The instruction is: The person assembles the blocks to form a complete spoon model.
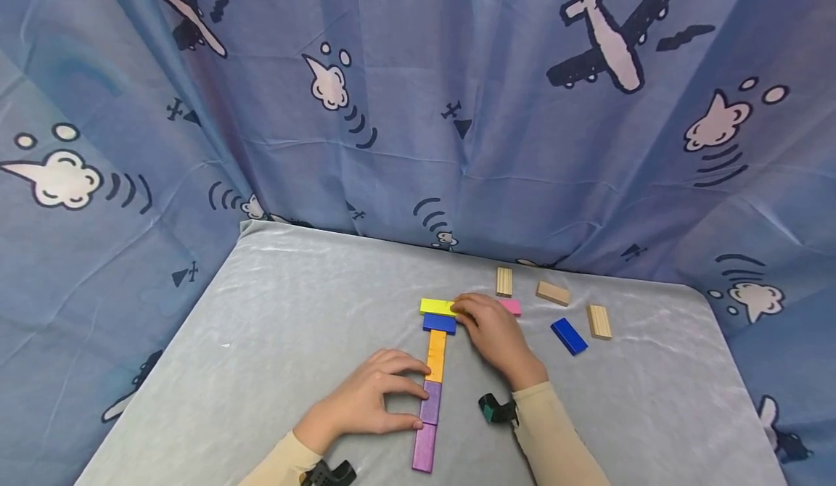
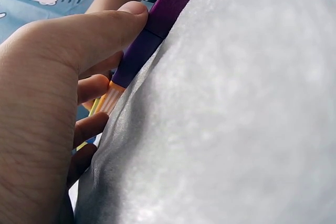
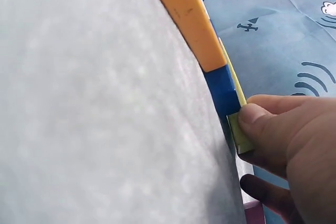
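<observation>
A row of flat wooden blocks runs away from the person: a magenta-purple block (image 1: 424, 447), a violet block (image 1: 430, 402), an orange block (image 1: 436, 355), then a blue block (image 1: 440, 323) set crosswise. Behind the blue one, also crosswise, lies a yellow-green block (image 1: 436, 307). My right hand (image 1: 493, 330) pinches its right end between thumb and fingers, plainer in the right wrist view. My left hand (image 1: 375, 392) lies along the row's left side, fingers spread and lightly bent; its thumb (image 2: 134, 11) touches near the purple-violet joint, and its fingertips are at the violet and orange blocks.
Right of my right hand lie a pink block (image 1: 510, 307), partly hidden, and a second blue block (image 1: 569, 336). Plain wooden blocks (image 1: 504, 281) (image 1: 553, 293) (image 1: 599, 322) lie farther back and right. A blue patterned curtain (image 1: 392, 145) borders the grey cloth-covered table (image 1: 274, 312).
</observation>
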`<state>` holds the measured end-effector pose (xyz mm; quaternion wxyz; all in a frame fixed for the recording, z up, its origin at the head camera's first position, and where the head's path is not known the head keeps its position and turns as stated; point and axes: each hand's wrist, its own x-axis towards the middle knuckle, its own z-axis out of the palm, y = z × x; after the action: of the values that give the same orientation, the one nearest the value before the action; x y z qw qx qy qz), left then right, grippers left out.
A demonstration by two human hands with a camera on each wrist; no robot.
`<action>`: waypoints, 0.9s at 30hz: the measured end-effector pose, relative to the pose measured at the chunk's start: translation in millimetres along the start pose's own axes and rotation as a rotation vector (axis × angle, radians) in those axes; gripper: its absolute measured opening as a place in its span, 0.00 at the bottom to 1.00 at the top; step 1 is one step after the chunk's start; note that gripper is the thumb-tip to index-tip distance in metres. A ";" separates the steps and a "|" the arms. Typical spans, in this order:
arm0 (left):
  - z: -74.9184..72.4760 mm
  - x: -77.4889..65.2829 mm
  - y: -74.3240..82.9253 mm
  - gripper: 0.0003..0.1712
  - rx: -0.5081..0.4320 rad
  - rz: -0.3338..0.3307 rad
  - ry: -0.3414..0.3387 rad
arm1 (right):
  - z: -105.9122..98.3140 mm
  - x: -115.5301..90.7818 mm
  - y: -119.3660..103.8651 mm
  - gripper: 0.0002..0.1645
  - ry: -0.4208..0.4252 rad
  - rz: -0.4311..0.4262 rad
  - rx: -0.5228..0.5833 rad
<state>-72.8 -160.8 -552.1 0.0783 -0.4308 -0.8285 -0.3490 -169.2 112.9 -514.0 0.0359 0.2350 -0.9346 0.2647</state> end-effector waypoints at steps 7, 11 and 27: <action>-0.5 0.1 0.9 0.19 -0.001 -0.007 0.005 | 0.9 1.0 3.2 0.13 -0.021 -0.042 0.012; -0.7 -0.2 1.5 0.18 -0.010 -0.012 0.003 | 1.7 1.2 3.7 0.13 -0.029 -0.046 0.015; -1.5 -1.1 1.0 0.18 -0.002 0.001 0.004 | -10.4 4.4 16.7 0.17 0.042 -0.020 0.088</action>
<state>-71.6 -162.1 -551.0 0.0797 -0.4304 -0.8279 -0.3507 -181.3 128.9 -512.2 0.0477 0.2404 -0.9185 0.3102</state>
